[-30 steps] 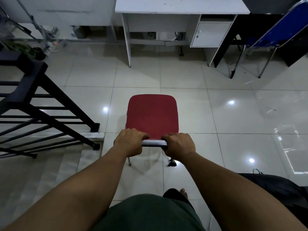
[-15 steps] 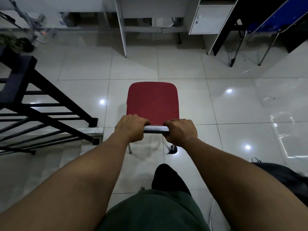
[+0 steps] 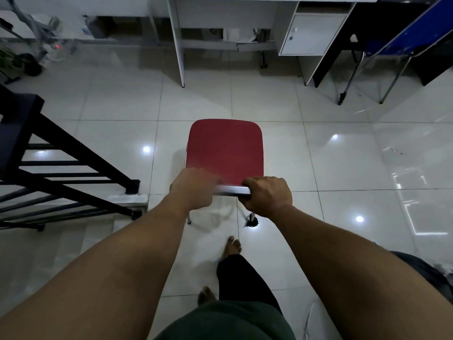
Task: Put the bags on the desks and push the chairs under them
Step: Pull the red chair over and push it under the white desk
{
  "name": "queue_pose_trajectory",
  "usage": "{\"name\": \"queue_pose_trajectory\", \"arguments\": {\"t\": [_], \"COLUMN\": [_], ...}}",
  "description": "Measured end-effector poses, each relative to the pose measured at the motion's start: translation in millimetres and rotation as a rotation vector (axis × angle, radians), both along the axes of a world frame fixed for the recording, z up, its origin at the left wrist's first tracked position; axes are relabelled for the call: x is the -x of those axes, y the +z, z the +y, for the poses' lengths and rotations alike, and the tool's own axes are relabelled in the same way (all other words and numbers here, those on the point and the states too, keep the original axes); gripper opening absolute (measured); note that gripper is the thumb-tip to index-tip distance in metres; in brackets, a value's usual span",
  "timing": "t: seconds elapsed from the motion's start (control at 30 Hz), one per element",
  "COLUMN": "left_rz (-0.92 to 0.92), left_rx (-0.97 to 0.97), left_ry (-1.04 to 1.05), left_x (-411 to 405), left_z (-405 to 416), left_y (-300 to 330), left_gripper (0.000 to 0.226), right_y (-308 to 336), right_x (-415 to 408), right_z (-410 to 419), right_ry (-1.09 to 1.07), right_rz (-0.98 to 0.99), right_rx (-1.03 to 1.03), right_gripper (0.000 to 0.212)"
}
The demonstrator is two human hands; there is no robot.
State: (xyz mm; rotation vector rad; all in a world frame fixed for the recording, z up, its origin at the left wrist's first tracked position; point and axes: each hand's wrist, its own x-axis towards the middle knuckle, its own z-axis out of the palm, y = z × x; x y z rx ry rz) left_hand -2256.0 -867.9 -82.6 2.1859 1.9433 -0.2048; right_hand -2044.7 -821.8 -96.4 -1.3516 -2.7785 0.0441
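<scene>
Both arms reach straight forward and down, and each hand curls round the metal top bar (image 3: 231, 190) of the red chair (image 3: 225, 148). The left hand (image 3: 195, 188) wraps the bar's left end, knuckles up, its outline blurred; the right hand (image 3: 268, 196) wraps the right end, fingers folded over the front of the bar. A short bare stretch of bar shows between the two fists. The red chair stands on the tiled floor (image 3: 343, 168) with its seat facing away from the person, well short of the white desk (image 3: 245, 25), which lies straight beyond the chair's front edge. Two of the chair's rear legs show below the hands, one ending in a dark foot cap. The person's bare feet (image 3: 231, 246) are just behind the chair, below a dark trouser leg and a green shirt.

The floor is glossy pale tile with bright spots of reflected light on both sides of the chair. Left of the chair a black stair railing (image 3: 61, 173) slopes down over steps. Beyond the chair, the white desk has a small cabinet (image 3: 311, 33) with a closed door hung at its right side; what is inside cannot be seen. Right of that desk stands a blue chair (image 3: 411, 28) on thin metal legs, beside a dark desk panel. No bag can be made out with certainty
</scene>
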Motion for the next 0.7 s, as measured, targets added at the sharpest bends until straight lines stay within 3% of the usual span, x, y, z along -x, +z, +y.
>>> {"name": "queue_pose_trajectory", "arguments": {"t": [0.7], "left_rz": [-0.037], "left_rx": [-0.017], "left_ry": [0.055], "left_x": [34], "left_z": [127], "left_y": [2], "left_gripper": [0.044], "right_y": [4], "right_x": [36], "right_z": [125], "right_ry": [-0.027], "right_rz": [-0.026], "right_rx": [0.060], "right_gripper": [0.033]}}
